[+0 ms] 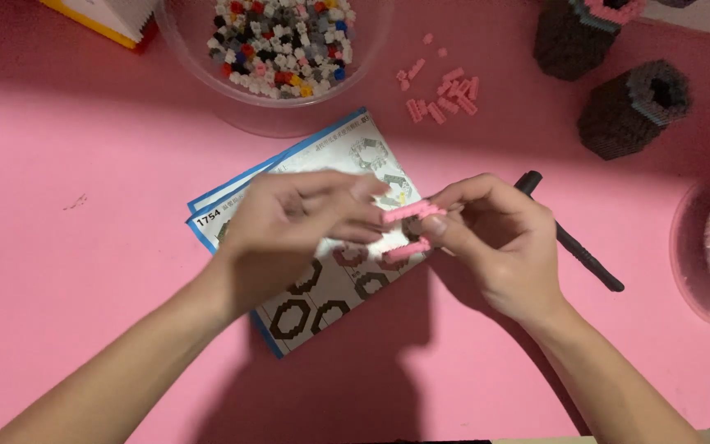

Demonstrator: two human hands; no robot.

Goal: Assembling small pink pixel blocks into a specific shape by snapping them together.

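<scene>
Pink brick ring (411, 228) pinched by both hands above the instruction booklet (322, 271).
Right hand (499, 242) grips it; left hand (289, 226) touches it with loose fingers; pink desk (84, 271), two dark brick towers (633, 107) beyond the booklet.

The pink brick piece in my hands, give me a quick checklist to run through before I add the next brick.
1. Pink brick piece held by both the left hand and the right hand: ok.
2. Instruction sheet flat underneath, partly covered by the hands: ok.
3. Loose pink bricks lying on the pink table above the sheet: ok.
4. Clear bowl of mixed bricks nearby: ok.
5. Black tool lying beside the right hand: ok.
6. Bricks fully seated: cannot tell.
</scene>
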